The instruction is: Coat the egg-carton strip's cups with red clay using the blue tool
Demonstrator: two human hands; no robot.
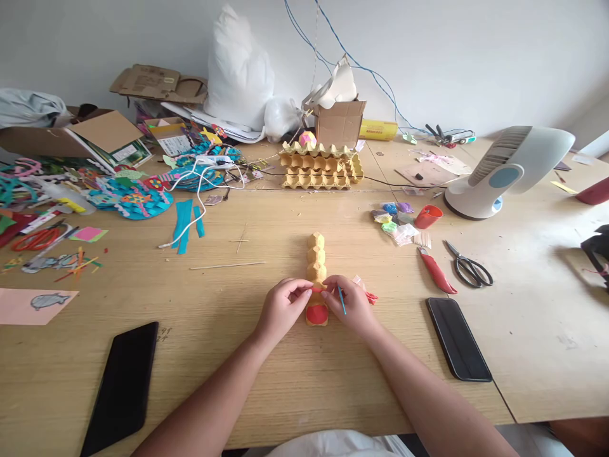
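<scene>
Yellow carton strip (pixel 316 255), just one: left hand (pixel 285 306) and right hand (pixel 353 306) pinch one red bit (pixel 316 290) over it, right's also got one blue stick (pixel 341 300).

From where I stand there's a white fan (pixel 507 174); in front of it lies a black phone (pixel 459 339), to its left a yellow roll (pixel 378 130), farther left a bulging white bag (pixel 240 73).

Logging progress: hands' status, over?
Left hand, right hand: both at thin red strip. Right holding slim blue stick. Yellow pulp egg-carton row beneath, partly hidden by hands.
</scene>
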